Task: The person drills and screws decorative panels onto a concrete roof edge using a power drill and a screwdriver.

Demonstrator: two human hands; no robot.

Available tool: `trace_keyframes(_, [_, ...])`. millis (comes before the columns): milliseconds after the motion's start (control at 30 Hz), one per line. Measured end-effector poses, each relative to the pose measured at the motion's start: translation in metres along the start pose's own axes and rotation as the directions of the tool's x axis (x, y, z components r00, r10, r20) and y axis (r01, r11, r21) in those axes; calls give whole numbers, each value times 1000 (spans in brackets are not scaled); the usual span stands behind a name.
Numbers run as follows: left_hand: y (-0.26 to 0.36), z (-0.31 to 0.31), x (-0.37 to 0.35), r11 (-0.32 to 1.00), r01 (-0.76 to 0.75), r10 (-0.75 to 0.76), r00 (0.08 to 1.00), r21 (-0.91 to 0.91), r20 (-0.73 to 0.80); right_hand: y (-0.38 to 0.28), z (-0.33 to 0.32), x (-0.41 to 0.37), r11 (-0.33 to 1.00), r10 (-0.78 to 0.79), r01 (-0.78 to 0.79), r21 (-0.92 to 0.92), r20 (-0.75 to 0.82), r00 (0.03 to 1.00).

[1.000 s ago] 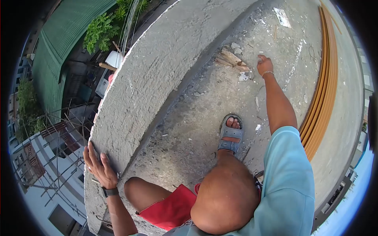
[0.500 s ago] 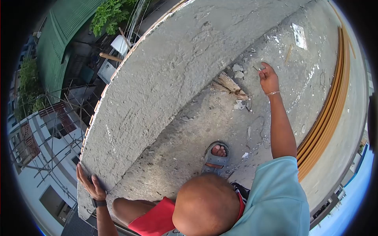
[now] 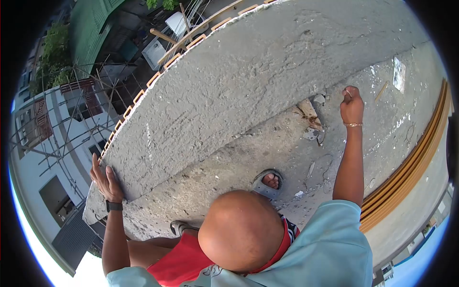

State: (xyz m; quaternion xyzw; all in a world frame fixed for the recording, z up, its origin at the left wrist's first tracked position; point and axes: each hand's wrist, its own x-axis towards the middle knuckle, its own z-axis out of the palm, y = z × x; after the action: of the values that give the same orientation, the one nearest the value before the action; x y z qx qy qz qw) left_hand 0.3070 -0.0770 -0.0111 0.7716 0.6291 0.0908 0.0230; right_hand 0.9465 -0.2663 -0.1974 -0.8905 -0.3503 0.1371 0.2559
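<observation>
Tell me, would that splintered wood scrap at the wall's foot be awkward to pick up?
The wood scrap looks thin and frayed, so probably light and stiff but apt to splinter. It lies flat among rubble, so it should not roll.

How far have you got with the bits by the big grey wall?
Early, it seems. Done: the right hand is closed on one small piece, held above the floor. In hand: the left hand lies flat on the wall. Left: wood scraps and broken chunks lie at the wall's foot, with more chips across the floor.
</observation>
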Motion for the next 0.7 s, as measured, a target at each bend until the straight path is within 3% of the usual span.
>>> trace_keyframes(33, [0,-1,0,1000,-12,12,1000,-11,2,-13,-4,-4,991,-14,14,132,1,1000])
trace_keyframes(67, [2,0,0,999,-1,0,1000,-54,-13,-7,-1,-3,911,45,-84,403,106,993])
trace_keyframes(133, [-1,-2,-2,1000,-4,4,1000,-29,-11,-55,-26,-12,872,99,-174,458,184,978])
trace_keyframes(200, [2,-3,-2,989,44,-43,999,-138,15,-82,-49,-23,805,73,-134,578,128,989])
trace_keyframes(267, [3,-7,-4,992,77,-73,996,-100,45,-117,-73,-39,746,6,-39,665,51,999])
trace_keyframes(333, [6,-11,-4,986,77,-69,996,-151,60,-137,-86,-50,739,-34,5,674,30,999])
trace_keyframes(467, [-5,-11,-4,999,2,2,995,-38,100,-214,-81,-103,754,-134,90,651,18,991])
trace_keyframes(533, [-19,-18,-2,992,-66,83,985,-107,154,-244,-78,-135,800,-145,116,589,2,989])
trace_keyframes(600, [-39,-36,1,985,-101,126,975,-142,181,-273,-62,-161,742,-176,113,661,29,984])
trace_keyframes(667, [-62,-45,6,867,-161,254,957,-472,140,-304,-51,-192,748,-242,131,650,83,967])
trace_keyframes(700, [-80,-56,7,848,-227,295,953,-478,71,-320,-48,-207,759,-303,134,637,163,939])
